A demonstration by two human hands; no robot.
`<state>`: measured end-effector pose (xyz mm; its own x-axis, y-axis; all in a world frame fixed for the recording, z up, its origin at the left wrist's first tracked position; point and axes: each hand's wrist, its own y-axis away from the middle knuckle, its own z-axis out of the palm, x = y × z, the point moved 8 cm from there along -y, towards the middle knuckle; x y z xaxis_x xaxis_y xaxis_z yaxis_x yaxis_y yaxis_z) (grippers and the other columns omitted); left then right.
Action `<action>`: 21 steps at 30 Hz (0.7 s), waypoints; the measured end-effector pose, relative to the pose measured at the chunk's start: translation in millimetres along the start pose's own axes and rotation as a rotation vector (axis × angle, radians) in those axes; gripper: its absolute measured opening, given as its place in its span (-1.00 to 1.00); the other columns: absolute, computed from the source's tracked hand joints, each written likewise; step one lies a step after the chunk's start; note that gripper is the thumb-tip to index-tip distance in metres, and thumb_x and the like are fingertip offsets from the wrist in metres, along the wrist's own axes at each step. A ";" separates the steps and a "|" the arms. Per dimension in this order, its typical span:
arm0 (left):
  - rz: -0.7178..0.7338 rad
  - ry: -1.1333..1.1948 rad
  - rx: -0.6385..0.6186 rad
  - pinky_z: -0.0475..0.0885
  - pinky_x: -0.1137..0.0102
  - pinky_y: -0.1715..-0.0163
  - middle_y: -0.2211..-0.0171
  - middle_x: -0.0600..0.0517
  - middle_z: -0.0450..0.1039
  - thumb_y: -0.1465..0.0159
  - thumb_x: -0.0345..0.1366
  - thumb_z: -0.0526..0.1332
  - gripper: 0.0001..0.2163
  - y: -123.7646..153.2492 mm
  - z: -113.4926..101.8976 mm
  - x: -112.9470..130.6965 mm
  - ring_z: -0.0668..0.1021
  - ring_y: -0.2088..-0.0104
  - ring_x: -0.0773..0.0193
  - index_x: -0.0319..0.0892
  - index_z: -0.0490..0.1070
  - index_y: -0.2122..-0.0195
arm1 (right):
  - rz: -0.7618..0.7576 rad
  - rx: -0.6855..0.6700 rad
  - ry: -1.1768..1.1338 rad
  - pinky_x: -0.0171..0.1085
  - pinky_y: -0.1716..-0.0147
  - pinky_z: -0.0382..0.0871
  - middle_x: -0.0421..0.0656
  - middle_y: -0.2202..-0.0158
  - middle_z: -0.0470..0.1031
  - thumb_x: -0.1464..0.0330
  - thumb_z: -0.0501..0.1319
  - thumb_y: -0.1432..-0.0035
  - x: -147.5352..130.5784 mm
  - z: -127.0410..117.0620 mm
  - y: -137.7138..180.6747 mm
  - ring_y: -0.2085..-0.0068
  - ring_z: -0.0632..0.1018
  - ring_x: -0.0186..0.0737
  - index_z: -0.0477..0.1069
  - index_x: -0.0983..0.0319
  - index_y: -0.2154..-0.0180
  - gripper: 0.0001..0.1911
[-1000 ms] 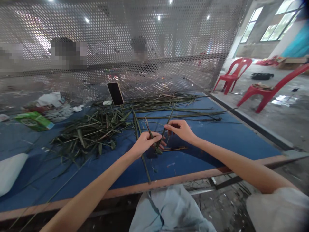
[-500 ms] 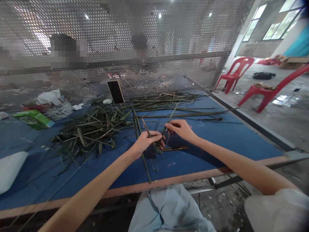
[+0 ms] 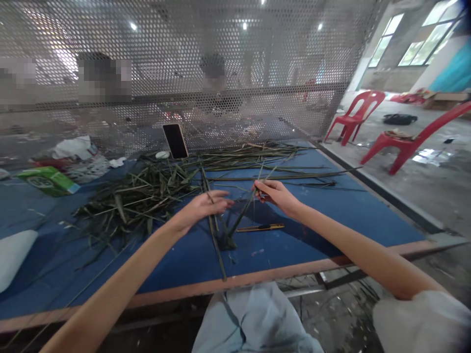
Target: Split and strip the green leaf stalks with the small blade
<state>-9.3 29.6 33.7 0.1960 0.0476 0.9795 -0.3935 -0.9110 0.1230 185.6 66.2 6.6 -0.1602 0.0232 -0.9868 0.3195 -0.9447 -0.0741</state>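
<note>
My right hand (image 3: 277, 196) pinches the upper end of a green leaf strip (image 3: 243, 214) between thumb and fingertips. From there the strip slants down to the left, ending in a darker folded clump (image 3: 230, 241) close to the tabletop. My left hand (image 3: 206, 206) is apart from it, fingers stretched out and slightly blurred, above a long stalk (image 3: 217, 245) that lies across the table towards its front edge. A thin yellow-and-black tool (image 3: 261, 228), like a craft knife, lies just right of the folded clump.
On the blue table (image 3: 312, 215), a heap of cut leaves (image 3: 136, 201) lies left and long strips (image 3: 253, 153) lie behind. A phone (image 3: 175, 141) leans near the perforated screen (image 3: 272, 59). A green box (image 3: 47, 181) stands left; red chairs (image 3: 358, 115) stand right. People sit beyond the screen.
My left hand has let go of the leaf piece and moved left, its fingers opening out. The folded clump has dropped lower, hanging from the strip in my right hand.
</note>
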 end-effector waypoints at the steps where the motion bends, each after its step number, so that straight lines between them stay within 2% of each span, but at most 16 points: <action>1: 0.074 -0.020 0.142 0.38 0.16 -0.02 0.04 -0.19 0.52 -0.05 -0.04 0.37 -0.48 1.5 -18.0 13.2 0.53 0.00 0.03 -0.20 0.42 0.01 | -0.003 -0.022 0.016 -0.38 0.45 0.28 -0.21 0.50 0.40 0.03 0.31 -0.02 0.4 3.5 0.7 0.45 0.41 -0.40 0.51 0.28 0.37 -0.59; 3: 0.253 -0.151 0.396 0.32 0.15 -0.09 -0.01 -0.16 0.48 -0.06 -0.08 0.37 -0.48 7.5 -42.3 44.9 0.48 -0.07 0.05 -0.16 0.38 -0.03 | -0.006 -0.061 0.048 -0.37 0.45 0.29 -0.19 0.49 0.43 0.02 0.31 -0.01 1.3 10.4 2.6 0.44 0.42 -0.38 0.51 0.28 0.37 -0.58; 4: 0.322 -0.221 0.431 0.30 0.16 -0.11 -0.01 -0.13 0.48 -0.05 -0.10 0.37 -0.49 7.5 -41.9 58.2 0.47 -0.08 0.06 -0.15 0.38 -0.02 | -0.006 -0.080 0.063 -0.37 0.44 0.29 -0.18 0.48 0.45 0.01 0.31 -0.01 1.7 13.8 3.7 0.43 0.43 -0.37 0.51 0.28 0.38 -0.57; 5: 0.344 -0.274 0.394 0.30 0.16 -0.11 0.02 -0.12 0.50 -0.07 -0.11 0.36 -0.53 3.1 -33.8 65.6 0.48 -0.06 0.07 -0.15 0.40 0.02 | -0.009 -0.102 0.080 -0.36 0.44 0.30 -0.17 0.47 0.46 0.01 0.30 -0.01 1.8 17.1 5.0 0.42 0.44 -0.36 0.50 0.28 0.38 -0.56; 7: 0.253 -0.320 0.199 0.35 0.17 -0.05 0.12 -0.09 0.53 -0.13 -0.11 0.30 -0.65 -13.6 -4.1 61.3 0.54 0.04 0.09 -0.17 0.43 0.10 | -0.027 -0.151 0.118 -0.36 0.43 0.31 -0.15 0.46 0.48 0.00 0.30 -0.01 0.4 23.7 7.8 0.41 0.45 -0.34 0.49 0.29 0.40 -0.56; 10: 0.023 -0.231 -0.078 0.44 0.24 0.15 0.30 -0.06 0.55 -0.20 -0.06 0.21 -0.71 -33.0 41.8 30.1 0.58 0.24 0.16 -0.20 0.41 0.25 | -0.045 -0.219 0.160 -0.35 0.43 0.32 -0.16 0.45 0.49 0.00 0.29 -0.01 -2.4 30.9 12.0 0.42 0.45 -0.35 0.47 0.29 0.41 -0.56; 12: -0.080 -0.067 -0.155 0.46 0.31 0.32 0.38 -0.05 0.52 -0.24 -0.01 0.15 -0.68 -38.3 58.3 10.3 0.57 0.37 0.22 -0.22 0.36 0.27 | -0.036 -0.235 0.167 -0.36 0.45 0.31 -0.19 0.46 0.49 0.01 0.29 -0.02 -2.8 31.7 13.4 0.45 0.44 -0.36 0.46 0.28 0.39 -0.56; 14: -0.137 0.074 -0.221 0.38 0.41 0.51 0.41 -0.04 0.49 -0.23 0.03 0.16 -0.63 -39.0 67.1 -4.5 0.52 0.50 0.30 -0.23 0.35 0.27 | -0.027 -0.244 0.180 -0.37 0.48 0.28 -0.21 0.50 0.45 0.02 0.28 -0.04 -2.3 31.3 13.4 0.48 0.40 -0.39 0.45 0.29 0.39 -0.57; 17: -0.199 0.215 -0.335 0.12 0.51 0.70 0.50 -0.01 0.42 -0.23 0.08 0.15 -0.58 -34.2 74.4 -19.1 0.35 0.67 0.43 -0.26 0.35 0.26 | 0.009 -0.267 0.151 -0.40 0.54 0.22 -0.26 0.55 0.36 0.05 0.29 -0.05 1.8 30.6 12.4 0.52 0.33 -0.43 0.44 0.30 0.39 -0.60; 21: -0.119 0.330 -0.275 -0.07 0.55 0.72 0.65 0.20 0.10 -0.24 -0.02 0.19 -0.67 -30.6 72.3 -20.2 0.10 0.73 0.55 -0.23 0.29 0.35 | 0.116 -0.221 -0.029 -0.42 0.51 0.23 -0.24 0.43 0.39 0.12 0.34 -0.02 8.7 26.2 12.8 0.45 0.38 -0.44 0.46 0.28 0.29 -0.64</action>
<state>63.8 26.9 -1.5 -0.0249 0.3145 0.9489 -0.6185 -0.7506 0.2325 163.8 45.7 0.9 -0.1366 -0.0937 -0.9862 0.5335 -0.8458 0.0065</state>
